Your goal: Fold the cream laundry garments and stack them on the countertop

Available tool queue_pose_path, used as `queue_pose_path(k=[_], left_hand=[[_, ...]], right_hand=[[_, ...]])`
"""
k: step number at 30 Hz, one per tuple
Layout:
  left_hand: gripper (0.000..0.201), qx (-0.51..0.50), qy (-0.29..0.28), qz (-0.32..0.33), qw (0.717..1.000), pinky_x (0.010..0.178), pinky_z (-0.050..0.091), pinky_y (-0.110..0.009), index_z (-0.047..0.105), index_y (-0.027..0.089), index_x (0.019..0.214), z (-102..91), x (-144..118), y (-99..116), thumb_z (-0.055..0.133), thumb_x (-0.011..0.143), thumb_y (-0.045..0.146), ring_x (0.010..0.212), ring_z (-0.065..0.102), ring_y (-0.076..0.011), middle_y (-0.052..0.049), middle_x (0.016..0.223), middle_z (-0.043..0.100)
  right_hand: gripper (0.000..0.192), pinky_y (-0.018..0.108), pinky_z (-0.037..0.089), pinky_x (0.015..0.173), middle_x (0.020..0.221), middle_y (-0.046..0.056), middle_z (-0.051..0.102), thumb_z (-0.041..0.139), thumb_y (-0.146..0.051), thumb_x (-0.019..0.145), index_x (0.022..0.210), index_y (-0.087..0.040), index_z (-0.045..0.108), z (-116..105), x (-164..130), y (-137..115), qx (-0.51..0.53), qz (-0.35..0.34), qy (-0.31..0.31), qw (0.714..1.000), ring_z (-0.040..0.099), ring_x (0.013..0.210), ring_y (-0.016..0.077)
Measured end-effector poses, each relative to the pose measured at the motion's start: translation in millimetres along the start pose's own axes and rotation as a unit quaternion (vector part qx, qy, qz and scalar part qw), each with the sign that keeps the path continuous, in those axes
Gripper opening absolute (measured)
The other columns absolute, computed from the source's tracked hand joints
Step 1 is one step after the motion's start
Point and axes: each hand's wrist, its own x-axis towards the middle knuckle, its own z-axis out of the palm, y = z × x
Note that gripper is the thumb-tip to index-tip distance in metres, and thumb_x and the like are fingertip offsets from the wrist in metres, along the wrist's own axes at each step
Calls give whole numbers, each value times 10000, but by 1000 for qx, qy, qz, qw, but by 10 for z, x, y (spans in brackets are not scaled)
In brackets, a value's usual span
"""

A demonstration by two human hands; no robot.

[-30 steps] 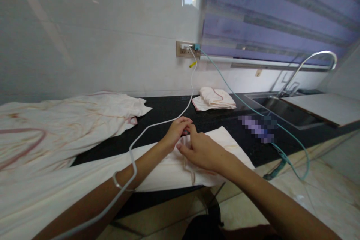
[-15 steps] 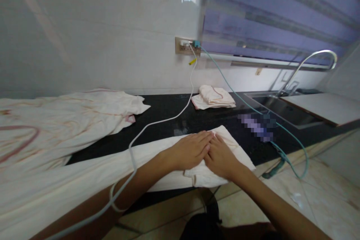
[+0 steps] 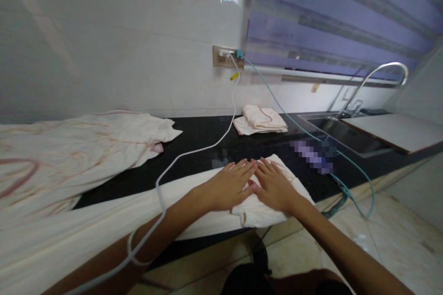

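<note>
Far left there's a big rumpled cream sheet [image 3: 79,147] with pinkish trim sprawled over the black countertop [image 3: 204,140], and in front of it a long cream cloth [image 3: 104,221] runs along the counter's front edge toward the middle. A white cable [image 3: 194,152] drops from the wall outlet [image 3: 223,57], snakes across the bare counter and loops around the left forearm. Both hands sit on the folded end of that cloth: the left hand [image 3: 228,186] is flat, fingers spread, palm down, gripping nothing, and the right hand [image 3: 275,186] is the same, open and pressing, index fingers nearly touching. Looks to me like the flattening part of a fold, smoothing the layers down. I'd guess the next bit calls for pinching a corner or edge without dragging the whole strip off, since the near flap of the folded end hangs slightly past the counter lip right under the right wrist. Behind the hands there's open black counter, then a small folded towel [image 3: 261,120] near the wall, well apart. To the right a teal cable [image 3: 311,136] runs from the outlet past a blurred-out object and over the edge, near the cloth's right end, so sideways room that way is tight. Far right is the sink [image 3: 346,131] and its faucet [image 3: 377,76].
</note>
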Motion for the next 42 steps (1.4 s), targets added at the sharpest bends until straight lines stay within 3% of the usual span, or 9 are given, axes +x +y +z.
queue_pose_path(k=[9, 15, 22, 30, 34, 36, 38, 40, 42], left_hand=[[623, -8, -7, 42, 999, 1240, 218, -474, 363, 159, 1578, -9, -45, -15, 286, 1070, 512, 1558, 212, -294, -146, 1658, 292], [601, -29, -3, 64, 997, 1242, 230, -491, 329, 229, 1603, -10, -81, -9, 370, 1059, 481, 1553, 221, -323, -115, 1674, 257], [600, -28, -83, 42, 995, 1244, 194, -530, 299, 235, 1613, -24, -71, 85, 314, 1066, 480, 1558, 181, -348, -81, 1688, 222], [590, -29, -73, 48, 996, 1237, 211, -518, 332, 252, 1600, 2, -66, 72, 309, 1065, 500, 1551, 215, -340, -90, 1683, 244], [591, -27, -62, 51, 996, 1238, 208, -532, 323, 255, 1604, 24, -65, 59, 303, 1066, 498, 1551, 211, -348, -85, 1685, 234], [597, -27, -66, 49, 996, 1240, 206, -538, 317, 250, 1607, 30, -64, 59, 294, 1066, 503, 1553, 201, -351, -81, 1686, 231], [603, -31, -70, 53, 996, 1244, 203, -542, 313, 244, 1609, 29, -64, 63, 289, 1066, 505, 1556, 187, -353, -76, 1687, 232], [608, -36, -69, 56, 995, 1246, 201, -546, 312, 240, 1609, 22, -66, 71, 292, 1063, 507, 1557, 181, -355, -71, 1687, 232], [617, -41, -71, 50, 995, 1247, 201, -553, 318, 233, 1607, 10, -71, 78, 293, 1059, 516, 1556, 181, -360, -69, 1689, 226]], right_hand=[[603, 549, 244, 1232, 1624, 117, 377, 348, -470, 1052, 1578, -178, 386, -47, -27, 244, 1, 0, 4, 1000, 264, 1532, 300], [595, 567, 269, 1220, 1609, 124, 400, 369, -474, 1056, 1591, -215, 361, -102, -111, 657, -15, 1, -1, 1000, 281, 1528, 296], [593, 547, 255, 1228, 1633, 129, 356, 340, -480, 1063, 1588, -204, 367, -190, -208, 1112, -18, 13, -28, 999, 275, 1530, 298], [606, 535, 229, 1238, 1639, 143, 340, 314, -458, 1058, 1593, -176, 343, -189, -228, 1142, -14, -1, -29, 999, 238, 1543, 289], [626, 518, 276, 1227, 1607, 180, 383, 367, -448, 1024, 1569, -140, 359, -213, -257, 1100, -1, -1, 41, 999, 297, 1517, 289], [629, 501, 357, 1182, 1521, 218, 478, 379, -459, 1004, 1519, -99, 405, -248, -349, 1163, 13, 38, 121, 992, 423, 1433, 302], [606, 486, 448, 1089, 1355, 245, 596, 368, -476, 985, 1408, -63, 499, -291, -515, 1300, 16, 123, 201, 972, 577, 1256, 318], [560, 459, 522, 946, 1195, 224, 666, 409, -506, 944, 1271, -88, 587, -328, -733, 1473, -1, 207, 207, 956, 656, 1081, 322], [518, 409, 544, 819, 1087, 179, 700, 465, -536, 896, 1170, -129, 629, -343, -963, 1618, 1, 250, 169, 953, 688, 950, 303]])
